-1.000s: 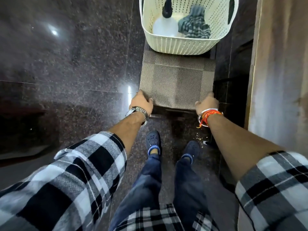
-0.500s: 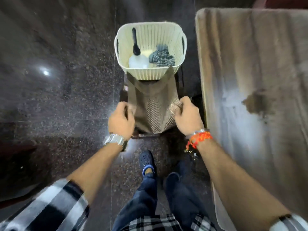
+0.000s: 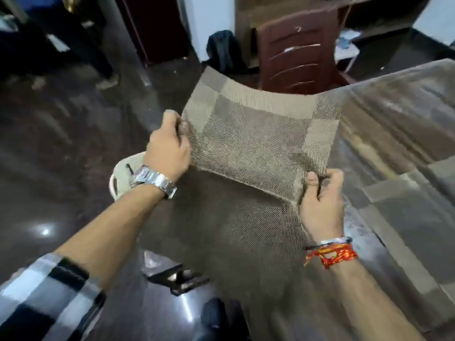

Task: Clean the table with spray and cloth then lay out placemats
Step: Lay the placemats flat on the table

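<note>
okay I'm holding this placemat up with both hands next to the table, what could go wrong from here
The placemat is pinched only at its edges by your left hand and right hand, so it may sag or land crooked. Another mat already lies on the table; they could overlap.

**Dim room, heavy motion blur**

The light is low and warm-brown, with no strong shadows. Two small glare spots sit on the glossy dark floor (image 3: pixel 44 231), one round at lower left and a streak near the bottom centre, which points to lamps overhead. Motion blur smears most of the picture: the checked sleeve (image 3: pixel 46 299) at lower left, the bench (image 3: pixel 394 114) at right and the chair (image 3: pixel 299 52) behind are all soft. The woven placemat (image 3: pixel 256 139) is the sharpest thing, its mesh readable in the middle. Both hands, left (image 3: pixel 168 148) and right (image 3: pixel 322 193), are slightly soft. Wide-angle distortion bends lines near the edges, and the top left corner falls into darkness.
</note>
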`<state>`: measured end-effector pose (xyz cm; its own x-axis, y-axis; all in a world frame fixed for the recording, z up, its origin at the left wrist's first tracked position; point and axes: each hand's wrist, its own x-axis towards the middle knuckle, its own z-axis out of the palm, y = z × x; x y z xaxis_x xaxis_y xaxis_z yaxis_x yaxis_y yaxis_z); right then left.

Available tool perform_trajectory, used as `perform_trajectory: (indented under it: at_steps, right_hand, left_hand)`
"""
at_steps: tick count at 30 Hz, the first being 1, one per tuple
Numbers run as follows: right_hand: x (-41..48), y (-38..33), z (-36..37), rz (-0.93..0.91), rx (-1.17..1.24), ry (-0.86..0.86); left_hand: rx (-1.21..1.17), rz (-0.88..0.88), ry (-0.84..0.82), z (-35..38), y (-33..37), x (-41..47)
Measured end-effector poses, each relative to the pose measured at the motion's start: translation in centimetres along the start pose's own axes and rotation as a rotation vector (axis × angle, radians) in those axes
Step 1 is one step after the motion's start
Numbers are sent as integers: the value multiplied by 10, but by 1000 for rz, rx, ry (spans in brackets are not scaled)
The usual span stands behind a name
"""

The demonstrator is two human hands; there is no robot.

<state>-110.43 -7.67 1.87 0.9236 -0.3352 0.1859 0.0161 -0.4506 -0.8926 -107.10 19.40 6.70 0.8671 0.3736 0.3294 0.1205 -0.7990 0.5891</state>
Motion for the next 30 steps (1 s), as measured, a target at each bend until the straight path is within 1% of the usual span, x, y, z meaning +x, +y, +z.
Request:
perform_trajectory:
  at_steps: [4, 6, 7, 8, 10, 12, 14, 15, 16, 17, 18, 20, 23, 30]
  right_hand:
    - [44, 21, -15, 114, -38, 211]
    - [70, 40, -13, 242, -71, 244]
    - [80, 52, -7, 317, -117, 214]
    - [87, 64, 0, 374, -214, 165]
    - [93, 92, 14, 363, -532, 61]
    - [93, 116, 33, 238, -778, -105]
    - [83, 137, 54, 65, -883, -284]
    - [82, 144, 64, 31, -900, -347]
    - [84, 150, 72, 51, -900, -394]
    - [90, 156, 78, 88, -905, -397]
    - [101, 161, 82, 135, -909, -384]
    - [129, 170, 85, 173, -931, -349]
    - [180, 182, 86, 220, -925, -316]
    - [272, 209, 79, 249, -919, -264]
  left_hand:
    - [-56, 132, -18, 63, 53, 52]
    - [-81, 181, -85, 107, 72, 78]
    - [-61, 185, -154, 133, 77, 87]
    - [12, 184, -248, 163, 77, 93]
    - [208, 159, -454, 222, 70, 83]
    - [327, 149, -657, 271, 64, 50]
    - [383, 178, -823, 300, 59, 14]
    - [401, 192, -857, 311, 60, 6]
    - [422, 215, -860, 323, 62, 7]
    - [439, 249, -852, 334, 66, 15]
    - [445, 287, -855, 347, 71, 27]
    - [436, 348, -867, 368, 87, 52]
    - [405, 385, -866, 406, 111, 84]
    - [375, 432, -843, 470, 163, 135]
